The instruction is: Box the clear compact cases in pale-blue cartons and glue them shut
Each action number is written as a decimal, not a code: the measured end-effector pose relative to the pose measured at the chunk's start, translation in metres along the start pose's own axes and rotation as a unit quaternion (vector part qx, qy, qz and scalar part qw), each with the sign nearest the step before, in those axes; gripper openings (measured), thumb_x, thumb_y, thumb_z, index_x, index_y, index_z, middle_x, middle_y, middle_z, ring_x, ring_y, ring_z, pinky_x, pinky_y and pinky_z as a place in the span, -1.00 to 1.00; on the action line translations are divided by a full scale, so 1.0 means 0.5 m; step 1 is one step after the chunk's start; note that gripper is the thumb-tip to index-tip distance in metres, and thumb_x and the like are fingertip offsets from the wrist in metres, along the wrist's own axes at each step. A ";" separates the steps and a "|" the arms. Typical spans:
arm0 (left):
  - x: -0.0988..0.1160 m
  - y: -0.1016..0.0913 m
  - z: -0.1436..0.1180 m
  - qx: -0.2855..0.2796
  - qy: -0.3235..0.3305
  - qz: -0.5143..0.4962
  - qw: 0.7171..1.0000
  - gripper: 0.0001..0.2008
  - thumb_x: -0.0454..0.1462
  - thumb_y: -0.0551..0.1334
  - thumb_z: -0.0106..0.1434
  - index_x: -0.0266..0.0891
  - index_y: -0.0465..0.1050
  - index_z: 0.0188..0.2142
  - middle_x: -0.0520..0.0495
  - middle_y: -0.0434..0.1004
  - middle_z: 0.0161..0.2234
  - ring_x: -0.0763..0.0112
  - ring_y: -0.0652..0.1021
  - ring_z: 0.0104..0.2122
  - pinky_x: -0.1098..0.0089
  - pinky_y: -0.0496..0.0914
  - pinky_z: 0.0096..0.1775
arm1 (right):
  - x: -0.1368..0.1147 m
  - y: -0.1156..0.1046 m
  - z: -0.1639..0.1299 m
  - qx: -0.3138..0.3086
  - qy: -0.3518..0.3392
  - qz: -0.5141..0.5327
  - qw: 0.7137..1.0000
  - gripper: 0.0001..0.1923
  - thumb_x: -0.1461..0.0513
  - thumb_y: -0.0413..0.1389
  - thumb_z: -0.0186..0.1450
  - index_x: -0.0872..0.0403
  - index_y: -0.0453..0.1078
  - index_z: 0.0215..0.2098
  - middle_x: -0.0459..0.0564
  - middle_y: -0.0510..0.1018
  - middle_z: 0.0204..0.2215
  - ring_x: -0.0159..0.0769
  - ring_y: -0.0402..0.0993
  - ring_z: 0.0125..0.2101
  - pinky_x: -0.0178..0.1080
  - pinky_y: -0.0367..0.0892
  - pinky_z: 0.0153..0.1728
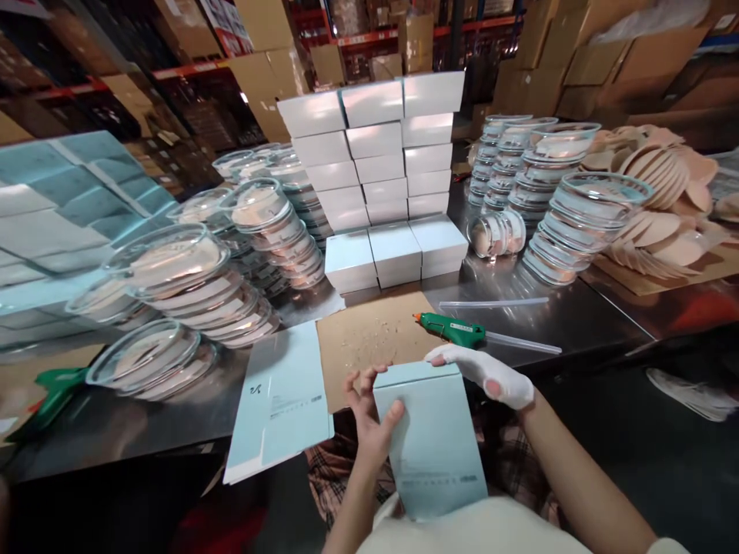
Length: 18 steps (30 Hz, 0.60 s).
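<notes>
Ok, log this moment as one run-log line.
left hand: grips pale blue box | right hand: gloved, on box top edge | glue gun: lying on cardboard sheet | flat cartons: beside

Matt pale-blue card box (433,438), glossy clear plastic lids (167,265), shiny steel table (577,319), rough brown cardboard sheet (369,342).

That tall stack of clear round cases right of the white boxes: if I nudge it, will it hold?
Probably not. The stack of clear cases already leans sideways, so a push would likely topple it. The glossy plastic looks slippery, and round cases may roll across the smooth steel table; one case already lies on edge.
</notes>
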<state>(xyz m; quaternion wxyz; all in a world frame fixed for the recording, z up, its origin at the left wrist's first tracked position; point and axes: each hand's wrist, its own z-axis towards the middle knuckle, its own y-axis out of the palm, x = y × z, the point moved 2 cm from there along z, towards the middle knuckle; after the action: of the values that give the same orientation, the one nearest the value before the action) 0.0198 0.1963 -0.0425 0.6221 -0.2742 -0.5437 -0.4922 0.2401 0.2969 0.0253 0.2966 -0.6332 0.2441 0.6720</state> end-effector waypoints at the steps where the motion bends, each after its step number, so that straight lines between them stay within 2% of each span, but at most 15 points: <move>1: -0.003 -0.004 0.004 -0.001 0.008 -0.013 1.000 -0.30 0.08 0.45 0.20 0.02 0.16 0.17 -0.17 0.51 0.04 0.05 0.60 0.09 0.06 0.47 0.10 | -0.003 -0.002 -0.006 -0.022 -0.027 -0.031 0.999 -0.13 -0.34 0.36 0.03 0.06 0.53 0.07 0.19 0.54 0.15 0.02 0.48 0.15 -0.02 0.37 0.18; 3: -0.007 -0.009 0.009 -0.020 0.021 -0.007 1.000 -0.45 0.06 0.46 0.21 -0.02 0.31 0.05 -0.14 0.47 0.00 0.06 0.58 0.09 0.08 0.46 0.10 | -0.006 -0.002 -0.010 -0.024 -0.065 -0.102 0.992 -0.31 -0.17 0.41 0.13 0.03 0.52 0.07 0.15 0.53 0.11 -0.07 0.47 0.12 -0.02 0.34 0.20; 5: -0.006 -0.011 0.012 -0.048 0.019 0.017 0.999 -0.58 0.07 0.46 0.19 -0.10 0.43 -0.15 -0.15 0.44 -0.03 0.04 0.56 0.10 0.08 0.44 0.12 | -0.008 0.002 -0.006 -0.019 -0.093 -0.150 0.984 -0.51 -0.02 0.37 0.24 0.02 0.54 0.06 0.10 0.52 0.04 -0.14 0.49 0.06 -0.02 0.35 0.19; 7: -0.003 -0.010 0.012 -0.061 0.010 0.032 0.998 -0.60 0.08 0.47 0.18 -0.13 0.47 -0.26 -0.16 0.43 -0.05 0.02 0.55 0.09 0.07 0.43 0.13 | -0.007 0.010 -0.003 -0.028 -0.114 -0.166 0.979 -0.60 0.04 0.34 0.28 0.01 0.57 0.03 0.07 0.51 0.00 -0.18 0.50 0.02 -0.03 0.37 0.16; 9: -0.001 -0.010 0.010 -0.063 0.006 0.038 0.997 -0.60 0.08 0.47 0.17 -0.14 0.49 -0.28 -0.16 0.44 -0.05 0.01 0.55 0.08 0.06 0.43 0.13 | -0.002 0.015 -0.007 -0.037 -0.126 -0.171 0.977 -0.65 0.05 0.33 0.29 0.01 0.61 -0.02 0.05 0.50 -0.03 -0.20 0.50 0.01 -0.05 0.38 0.15; 11: 0.000 -0.017 0.009 -0.055 0.009 0.047 0.997 -0.62 0.06 0.48 0.17 -0.14 0.49 -0.28 -0.17 0.46 -0.02 0.00 0.55 0.10 0.07 0.43 0.13 | 0.009 0.010 -0.011 -0.058 -0.120 -0.168 0.977 -0.57 0.01 0.35 0.27 -0.01 0.59 0.05 0.07 0.50 0.02 -0.17 0.50 0.06 -0.05 0.38 0.16; 13: 0.001 -0.037 0.012 -0.014 0.013 0.060 0.998 -0.65 0.02 0.47 0.20 -0.12 0.49 -0.23 -0.17 0.50 0.03 0.01 0.55 0.13 0.09 0.42 0.15 | 0.023 -0.024 -0.002 -0.033 -0.096 -0.164 0.981 -0.27 -0.06 0.39 0.20 -0.04 0.44 0.27 0.12 0.48 0.15 -0.11 0.48 0.14 -0.05 0.40 0.16; 14: 0.001 -0.052 0.014 0.025 0.015 0.061 0.998 -0.65 0.00 0.46 0.22 -0.10 0.48 -0.16 -0.17 0.50 0.09 0.03 0.54 0.15 0.10 0.41 0.17 | 0.027 -0.058 0.011 0.028 -0.071 -0.189 0.979 -0.15 -0.09 0.39 0.19 -0.06 0.33 0.36 0.14 0.47 0.20 -0.10 0.49 0.15 -0.07 0.41 0.15; 15: 0.000 -0.067 0.017 0.070 0.016 0.055 0.996 -0.62 -0.03 0.45 0.24 -0.07 0.46 -0.05 -0.18 0.47 0.17 0.05 0.53 0.18 0.11 0.40 0.19 | 0.029 -0.105 0.030 0.119 -0.041 -0.231 0.965 -0.10 -0.10 0.36 0.21 -0.04 0.25 0.42 0.16 0.46 0.23 -0.09 0.49 0.15 -0.09 0.42 0.14; 16: 0.000 -0.082 0.020 0.114 0.013 0.042 0.992 -0.53 -0.05 0.45 0.25 -0.02 0.41 0.08 -0.18 0.40 0.26 0.06 0.52 0.21 0.12 0.41 0.20 | 0.025 -0.160 0.053 0.226 -0.007 -0.287 0.931 -0.16 -0.07 0.30 0.27 0.00 0.23 0.42 0.19 0.46 0.24 -0.09 0.49 0.14 -0.10 0.42 0.15; 17: -0.002 -0.092 0.023 0.153 0.003 0.025 0.988 -0.40 -0.07 0.45 0.26 0.04 0.31 0.22 -0.17 0.31 0.35 0.08 0.51 0.23 0.15 0.43 0.19 | 0.016 -0.222 0.079 0.353 0.044 -0.377 0.855 -0.32 -0.05 0.21 0.35 0.04 0.32 0.35 0.20 0.48 0.21 -0.08 0.49 0.13 -0.10 0.39 0.17; 18: -0.005 -0.099 0.025 0.184 -0.016 0.004 0.983 -0.26 -0.08 0.45 0.27 0.12 0.17 0.34 -0.17 0.24 0.41 0.10 0.51 0.24 0.18 0.47 0.15 | 0.004 -0.283 0.112 0.411 0.074 -0.417 0.807 -0.41 0.02 0.13 0.40 0.16 0.37 0.29 0.32 0.44 0.23 0.02 0.40 0.20 -0.01 0.27 0.27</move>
<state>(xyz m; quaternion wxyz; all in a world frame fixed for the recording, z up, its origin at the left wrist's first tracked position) -0.0300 0.1898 -0.0511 0.6551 -0.1654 -0.6337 -0.3767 0.3006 0.4361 0.0342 0.7620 -0.5406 0.2313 0.2714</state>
